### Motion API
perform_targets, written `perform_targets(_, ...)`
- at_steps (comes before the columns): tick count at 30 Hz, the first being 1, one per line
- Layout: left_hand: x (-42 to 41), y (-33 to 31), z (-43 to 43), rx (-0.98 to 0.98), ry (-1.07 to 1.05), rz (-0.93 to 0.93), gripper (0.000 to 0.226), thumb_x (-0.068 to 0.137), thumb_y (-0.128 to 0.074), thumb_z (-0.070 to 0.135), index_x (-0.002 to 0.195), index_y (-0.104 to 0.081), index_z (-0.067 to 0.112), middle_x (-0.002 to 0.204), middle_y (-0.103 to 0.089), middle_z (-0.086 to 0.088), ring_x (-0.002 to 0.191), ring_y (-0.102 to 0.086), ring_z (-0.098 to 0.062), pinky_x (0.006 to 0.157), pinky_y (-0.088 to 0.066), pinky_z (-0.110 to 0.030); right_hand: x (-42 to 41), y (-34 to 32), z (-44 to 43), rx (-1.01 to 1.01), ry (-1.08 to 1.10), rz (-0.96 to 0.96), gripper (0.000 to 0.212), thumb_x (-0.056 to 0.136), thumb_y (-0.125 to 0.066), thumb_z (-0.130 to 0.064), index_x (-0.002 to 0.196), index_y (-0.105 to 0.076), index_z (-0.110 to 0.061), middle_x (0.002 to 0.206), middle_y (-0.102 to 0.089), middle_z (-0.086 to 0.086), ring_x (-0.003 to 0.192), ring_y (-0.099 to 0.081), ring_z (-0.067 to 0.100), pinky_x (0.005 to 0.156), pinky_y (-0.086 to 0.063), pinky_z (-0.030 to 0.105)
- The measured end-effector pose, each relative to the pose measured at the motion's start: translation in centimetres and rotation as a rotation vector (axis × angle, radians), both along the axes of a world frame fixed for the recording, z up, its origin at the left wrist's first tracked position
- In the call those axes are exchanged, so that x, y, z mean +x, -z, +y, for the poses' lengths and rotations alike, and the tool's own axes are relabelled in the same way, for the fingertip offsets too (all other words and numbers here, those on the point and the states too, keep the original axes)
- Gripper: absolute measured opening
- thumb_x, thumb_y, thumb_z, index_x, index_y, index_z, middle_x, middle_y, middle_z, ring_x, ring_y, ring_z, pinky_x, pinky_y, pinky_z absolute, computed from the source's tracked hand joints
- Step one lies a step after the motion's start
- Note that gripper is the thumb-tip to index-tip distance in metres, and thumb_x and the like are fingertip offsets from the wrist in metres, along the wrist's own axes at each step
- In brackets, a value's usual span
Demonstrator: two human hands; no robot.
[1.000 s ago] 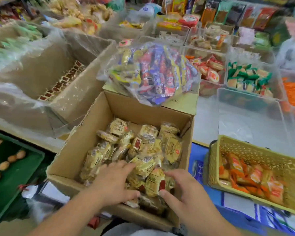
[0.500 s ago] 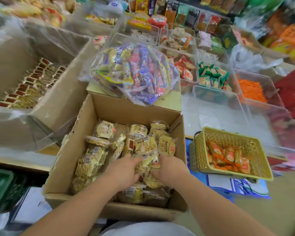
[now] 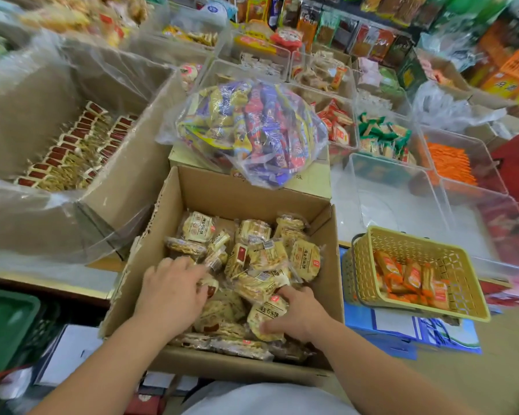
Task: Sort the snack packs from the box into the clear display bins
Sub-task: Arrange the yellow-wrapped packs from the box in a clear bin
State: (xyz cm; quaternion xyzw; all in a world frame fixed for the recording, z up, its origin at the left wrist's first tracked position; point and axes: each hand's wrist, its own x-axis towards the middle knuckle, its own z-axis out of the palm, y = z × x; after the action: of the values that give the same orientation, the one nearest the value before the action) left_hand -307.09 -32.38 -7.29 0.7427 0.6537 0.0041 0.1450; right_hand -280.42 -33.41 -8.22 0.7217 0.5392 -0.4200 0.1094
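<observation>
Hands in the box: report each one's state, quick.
Left hand: open, laid on the snack packs in the cardboard box.
Right hand: grips one round snack pack.

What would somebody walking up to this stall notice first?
The left hand and right hand are both down in an open cardboard box of yellow snack packs at bottom centre. Just behind it a bulging clear bag of purple, yellow and red wrapped snacks sits on a closed carton. A yellow basket of orange packs stands to the right.
</observation>
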Motion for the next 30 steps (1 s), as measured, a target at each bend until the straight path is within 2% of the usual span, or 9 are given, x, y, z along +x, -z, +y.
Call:
perform_targets(6,1.6,-1.1,-2.2,-0.138,0.167,-0.136,0.098,0.068,-0.029,0.098,0.149,-0.040,0.044,0.155,-0.038,0.016,0.147,-0.025,-0.014,0.126,-0.010,-0.050,0.0,0.1,-0.3,0.130,0.206,0.129,0.085,0.063,-0.092,-0.041,0.137,-0.053,-0.026,0.130,-0.047,0.001,0.085,-0.064,0.017,0.057,-0.051,0.023)
perform_targets(10,2.8,0.0,-3.0,-0.278,0.303,-0.070,0.100,0.063,-0.035,0.098,0.144,-0.049,0.042,0.154,-0.038,0.015,0.148,-0.021,-0.016,0.125,0.005,-0.058,-0.7,-1.3,0.3,0.242,0.427,0.432,0.054,0.066,-0.093,-0.026,0.108,-0.061,-0.035,0.099,-0.070,-0.012,0.074,-0.069,-0.002,0.054,-0.053,0.014)
perform_targets(13,2.9,0.3,-2.5,-0.381,0.300,-0.028,0.091,0.067,-0.031,0.095,0.134,-0.060,0.041,0.149,-0.046,0.011,0.145,-0.029,-0.018,0.123,-0.003,-0.059,-0.5,-3.7,0.7,0.305,0.502,0.548,0.054,0.067,-0.094,-0.032,0.106,-0.058,-0.042,0.098,-0.068,-0.022,0.082,-0.065,-0.014,0.059,-0.050,0.007)
perform_targets(15,3.1,0.4,-2.0,-0.329,0.248,-0.017,0.073,0.079,-0.036,0.089,0.125,-0.066,0.041,0.132,-0.058,0.014,0.133,-0.043,-0.015,0.121,-0.017,-0.055,0.5,-5.6,0.7,0.353,0.536,0.621,0.059,0.065,-0.094,-0.038,0.114,-0.060,-0.044,0.102,-0.072,-0.017,0.094,-0.069,-0.001,0.075,-0.058,0.021)
perform_targets(19,3.8,-0.3,-1.0,-0.123,0.119,-0.026,0.040,0.091,-0.052,0.069,0.111,-0.066,0.038,0.106,-0.063,0.018,0.108,-0.051,-0.011,0.098,-0.040,-0.035,3.5,-9.0,0.0,0.454,0.586,0.739,0.050,0.059,-0.093,-0.044,0.100,-0.066,-0.055,0.106,-0.076,-0.011,0.098,-0.074,0.015,0.087,-0.060,0.043)
perform_targets(21,4.9,-1.3,-0.9,-0.118,0.037,-0.204,0.031,0.092,-0.059,0.064,0.114,-0.063,0.042,0.109,-0.063,0.022,0.107,-0.053,-0.007,0.095,-0.045,-0.033,5.3,-9.9,-0.6,0.481,0.607,0.762,0.055,0.059,-0.092,-0.045,0.107,-0.067,-0.046,0.112,-0.075,-0.006,0.102,-0.073,0.017,0.088,-0.060,0.047)
perform_targets(25,8.8,-4.7,-0.8,-0.225,-0.241,-0.805,0.031,0.080,-0.069,0.065,0.104,-0.065,0.046,0.098,-0.068,0.026,0.094,-0.062,0.007,0.080,-0.050,-0.023,8.4,-10.7,-2.1,0.480,0.583,0.835,0.058,0.055,-0.095,-0.044,0.106,-0.067,-0.038,0.110,-0.075,0.000,0.098,-0.074,0.018,0.070,-0.059,0.029)
perform_targets(27,11.5,-6.9,-0.9,-0.388,-0.303,-1.098,0.051,0.067,-0.070,0.079,0.110,-0.065,0.052,0.107,-0.069,0.030,0.098,-0.066,0.008,0.086,-0.052,-0.025,9.9,-10.8,-2.9,0.450,0.506,0.895,0.065,0.054,-0.099,-0.044,0.109,-0.066,-0.033,0.110,-0.075,0.003,0.101,-0.073,0.022,0.074,-0.060,0.029)
perform_targets(30,16.7,-9.0,-0.9,-0.647,-0.332,-1.340,0.067,0.062,-0.074,0.081,0.121,-0.063,0.053,0.121,-0.073,0.016,0.109,-0.071,-0.010,0.099,-0.054,-0.043,12.8,-10.8,-3.1,0.430,0.385,0.976,0.071,0.053,-0.102,-0.035,0.113,-0.065,-0.025,0.114,-0.072,0.005,0.104,-0.072,0.027,0.078,-0.059,0.034)
